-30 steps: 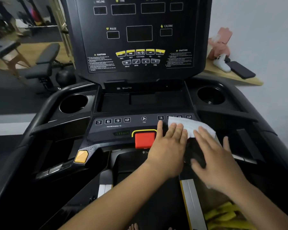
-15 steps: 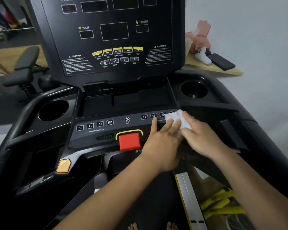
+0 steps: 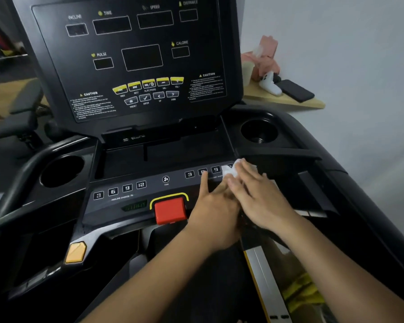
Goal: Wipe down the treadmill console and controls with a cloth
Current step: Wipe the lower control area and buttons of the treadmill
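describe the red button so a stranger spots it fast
From the upright black display, drop to the sloped control strip. The red button sits mid-strip beside the left hand: the only big raised red block, yellow-framed, among small flat numbered keys.

I read INCLINE, TIME, SPEED, DISTANCE, PULSE, CALORIE, ENTER and CAUTION twice on the display panel (image 3: 135, 113) in the upper frame. At mid-frame the control strip (image 3: 154, 191) shows 3, 6, 9, 12, INCLINE CHOICE % and FAN.

Black phone (image 3: 295, 90) beside white gadget (image 3: 269, 86), pink box (image 3: 267, 54) on wooden shelf (image 3: 287, 104); bench (image 3: 21, 116) far left.
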Action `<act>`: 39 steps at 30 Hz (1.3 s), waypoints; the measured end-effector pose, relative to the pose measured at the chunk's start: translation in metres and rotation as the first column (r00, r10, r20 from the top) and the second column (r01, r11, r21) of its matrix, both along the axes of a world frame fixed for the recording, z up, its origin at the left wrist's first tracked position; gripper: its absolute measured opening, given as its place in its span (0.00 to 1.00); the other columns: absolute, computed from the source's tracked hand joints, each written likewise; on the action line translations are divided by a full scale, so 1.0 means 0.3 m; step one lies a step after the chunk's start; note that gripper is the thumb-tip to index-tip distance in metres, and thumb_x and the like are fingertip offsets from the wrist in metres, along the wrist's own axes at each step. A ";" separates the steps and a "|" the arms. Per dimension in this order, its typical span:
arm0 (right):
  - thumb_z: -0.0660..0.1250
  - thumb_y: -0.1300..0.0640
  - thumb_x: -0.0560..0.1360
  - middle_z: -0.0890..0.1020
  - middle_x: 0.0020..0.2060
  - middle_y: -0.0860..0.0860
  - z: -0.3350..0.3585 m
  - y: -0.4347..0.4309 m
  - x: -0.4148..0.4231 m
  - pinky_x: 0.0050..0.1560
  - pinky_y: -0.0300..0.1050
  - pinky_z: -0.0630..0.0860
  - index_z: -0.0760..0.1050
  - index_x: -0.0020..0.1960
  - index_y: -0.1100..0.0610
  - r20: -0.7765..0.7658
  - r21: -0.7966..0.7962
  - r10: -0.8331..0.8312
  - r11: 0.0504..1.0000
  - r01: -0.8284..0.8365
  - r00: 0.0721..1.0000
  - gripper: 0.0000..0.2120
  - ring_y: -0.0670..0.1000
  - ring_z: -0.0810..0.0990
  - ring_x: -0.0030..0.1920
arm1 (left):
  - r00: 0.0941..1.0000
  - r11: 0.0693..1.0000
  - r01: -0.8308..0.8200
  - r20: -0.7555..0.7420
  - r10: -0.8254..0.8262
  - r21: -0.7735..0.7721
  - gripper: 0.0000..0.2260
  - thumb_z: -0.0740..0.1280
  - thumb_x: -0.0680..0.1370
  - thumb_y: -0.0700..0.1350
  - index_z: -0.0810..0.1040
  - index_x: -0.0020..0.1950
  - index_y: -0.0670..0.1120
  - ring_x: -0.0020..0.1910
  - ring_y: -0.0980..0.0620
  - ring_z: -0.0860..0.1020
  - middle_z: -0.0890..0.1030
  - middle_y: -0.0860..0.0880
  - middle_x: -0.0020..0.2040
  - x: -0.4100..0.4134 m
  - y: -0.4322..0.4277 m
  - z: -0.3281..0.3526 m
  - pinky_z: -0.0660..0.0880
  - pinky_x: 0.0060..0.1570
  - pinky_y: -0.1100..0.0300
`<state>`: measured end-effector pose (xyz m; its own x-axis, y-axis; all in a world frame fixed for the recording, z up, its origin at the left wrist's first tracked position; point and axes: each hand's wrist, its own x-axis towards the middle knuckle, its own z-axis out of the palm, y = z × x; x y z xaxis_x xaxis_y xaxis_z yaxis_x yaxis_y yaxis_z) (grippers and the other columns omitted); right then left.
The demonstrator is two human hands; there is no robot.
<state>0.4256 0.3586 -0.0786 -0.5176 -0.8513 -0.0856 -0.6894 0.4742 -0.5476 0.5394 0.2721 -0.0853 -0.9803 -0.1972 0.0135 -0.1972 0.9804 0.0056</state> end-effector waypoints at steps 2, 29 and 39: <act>0.37 0.32 0.77 0.42 0.78 0.41 -0.021 0.062 0.033 0.77 0.48 0.39 0.45 0.79 0.48 -0.058 -0.015 0.063 0.998 -0.064 0.996 0.35 0.38 0.38 0.76 | 1.000 1.000 0.004 -0.018 -0.004 -0.009 0.36 0.64 0.78 0.56 0.51 0.81 0.51 0.80 0.45 0.49 0.55 0.46 0.81 0.019 0.007 -0.013 0.40 0.73 0.30; 0.33 0.34 0.78 0.41 0.78 0.43 -0.089 0.083 0.105 0.77 0.51 0.37 0.44 0.79 0.49 -0.370 0.136 0.184 0.980 -0.143 0.911 0.34 0.41 0.34 0.76 | 0.980 0.990 -0.141 -0.137 0.143 0.029 0.25 0.67 0.73 0.52 0.74 0.70 0.49 0.72 0.50 0.72 0.73 0.48 0.72 0.166 -0.066 -0.014 0.51 0.70 0.30; 0.33 0.34 0.77 0.45 0.79 0.46 -0.036 -0.085 0.110 0.76 0.58 0.35 0.46 0.80 0.50 -0.387 0.146 0.171 0.982 -0.123 0.906 0.35 0.45 0.38 0.77 | 0.960 0.969 -0.238 -0.134 0.244 0.061 0.24 0.61 0.79 0.53 0.66 0.76 0.52 0.77 0.52 0.62 0.64 0.49 0.78 0.203 -0.101 -0.005 0.40 0.74 0.33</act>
<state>0.4587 0.3332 -0.0895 -0.3988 -0.9171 -0.0023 -0.9047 0.3938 -0.1625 0.6002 0.2418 -0.0867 -0.8927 -0.4306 0.1329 -0.4214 0.9022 0.0922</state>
